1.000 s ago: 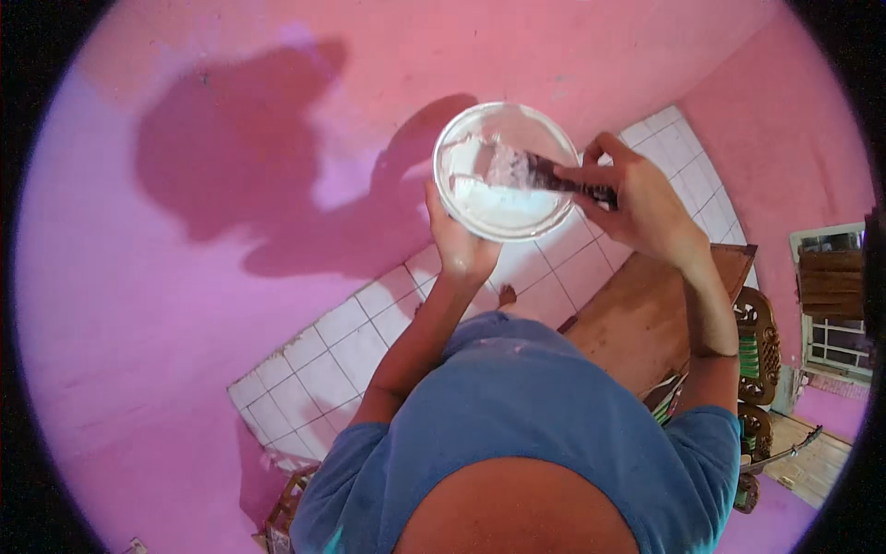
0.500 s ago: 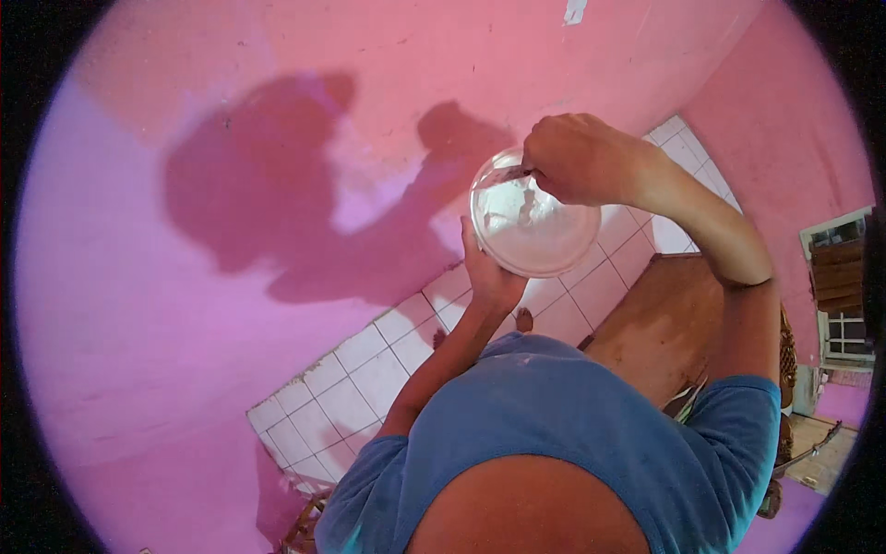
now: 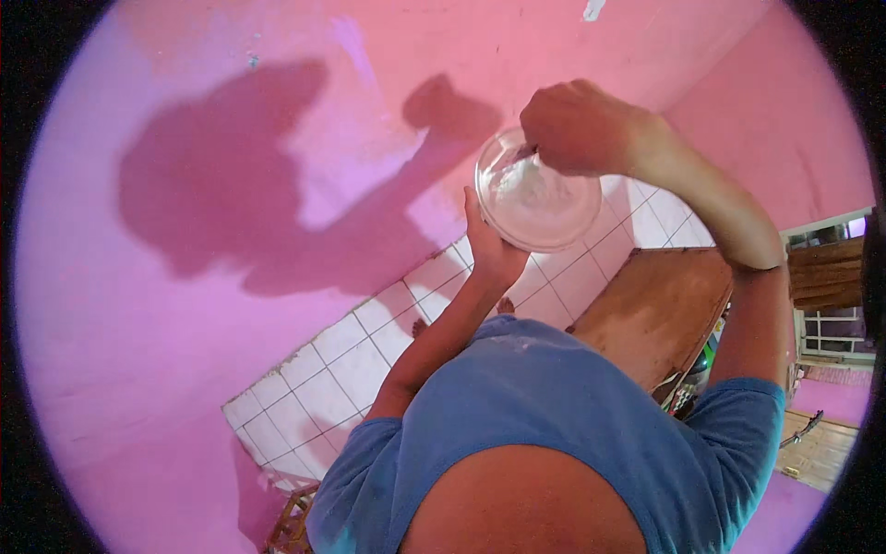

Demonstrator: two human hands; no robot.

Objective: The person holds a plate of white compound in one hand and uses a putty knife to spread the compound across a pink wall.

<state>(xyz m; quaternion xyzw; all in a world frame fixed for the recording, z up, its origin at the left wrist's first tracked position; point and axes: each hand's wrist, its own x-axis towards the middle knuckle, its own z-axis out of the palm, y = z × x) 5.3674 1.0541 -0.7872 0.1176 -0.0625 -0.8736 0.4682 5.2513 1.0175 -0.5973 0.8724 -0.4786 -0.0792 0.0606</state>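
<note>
A clear, round tub (image 3: pixel 544 217) with a wide rim is held up in front of me, near the pink wall. Underneath and along its left side, my left hand (image 3: pixel 495 247) grips it, the thumb up against the wall of the tub. My right hand (image 3: pixel 580 127) is closed in a fist over the tub's far rim. Something dark and thin shows at its fingertips, reaching into the tub; its kind cannot be made out. Whitish matter and glare show inside the tub.
The pink wall (image 3: pixel 397 55) carries my shadow. White floor tiles (image 3: pixel 337 369) run along its foot. A brown wooden tabletop (image 3: pixel 646 309) stands to the right, with a window (image 3: pixel 831 332) farther right. Part of a wooden frame (image 3: pixel 293 517) shows at lower left.
Both hands and the tub have shifted slightly up in the picture. The right fist stays at the far rim. The floor and tabletop have moved left as the view turned.
</note>
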